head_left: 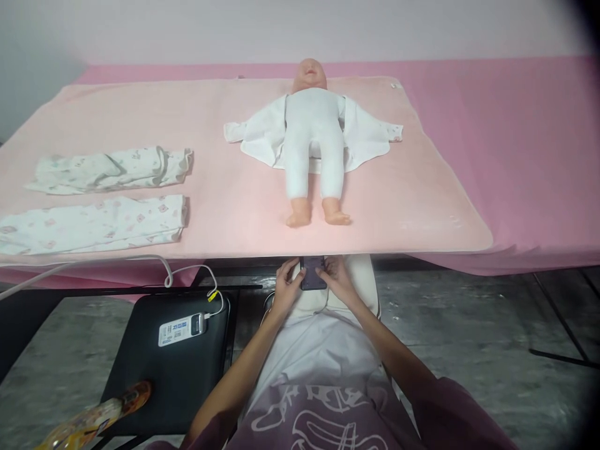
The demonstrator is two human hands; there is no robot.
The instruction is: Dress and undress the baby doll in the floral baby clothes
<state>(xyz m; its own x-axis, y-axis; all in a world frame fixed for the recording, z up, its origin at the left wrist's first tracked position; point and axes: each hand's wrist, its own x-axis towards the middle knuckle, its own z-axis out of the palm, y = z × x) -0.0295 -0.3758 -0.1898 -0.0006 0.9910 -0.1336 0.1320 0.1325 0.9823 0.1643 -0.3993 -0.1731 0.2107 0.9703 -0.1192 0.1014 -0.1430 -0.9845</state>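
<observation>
Both of my hands are low over my lap, just below the table's front edge, gripping a dark smartphone (313, 275) between them. My left hand (288, 284) is closed around its left side, the thumb on the screen. From the right, my right hand (338, 278) holds the other side, its thumb on the screen too. On the table above lies a baby doll (313, 125) on its back, feet towards me. Beneath the doll a white baby shirt (265, 134) is spread open, sleeves stretched out to both sides.
Two folded patterned baby garments (112, 170) (94, 225) lie at the left on a pink mat (225, 212). A black stool (164, 381) at lower left bears a white power bank (180, 330) with a cable. A bottle (94, 422) is beside it.
</observation>
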